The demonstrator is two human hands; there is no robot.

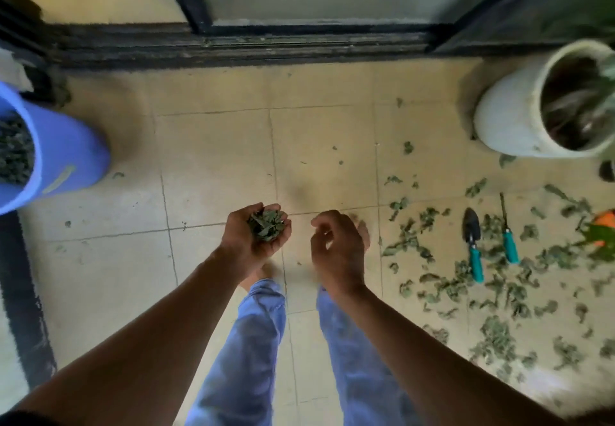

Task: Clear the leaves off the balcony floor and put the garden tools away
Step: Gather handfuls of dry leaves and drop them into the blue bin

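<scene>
My left hand (pixel 248 234) is cupped palm up around a handful of green leaves (pixel 267 224), held above the tiled floor near the middle of the view. Just to its right, my right hand (pixel 337 245) hangs with fingers loosely curled and nothing in it. Many loose leaves (pixel 492 279) lie scattered over the floor at the right. Among them lie a small trowel (pixel 473 242) with a dark blade and teal handle, and beside it a thin tool (pixel 509 232) with a teal handle too.
A blue bucket (pixel 66 156) holding dark leaves stands at the left edge. A white plant pot (pixel 512 119) stands at the far right by the dark door frame (pixel 233 46). Something orange (pixel 604 222) shows at the right edge. My legs in blue trousers (pixel 253 342) are below.
</scene>
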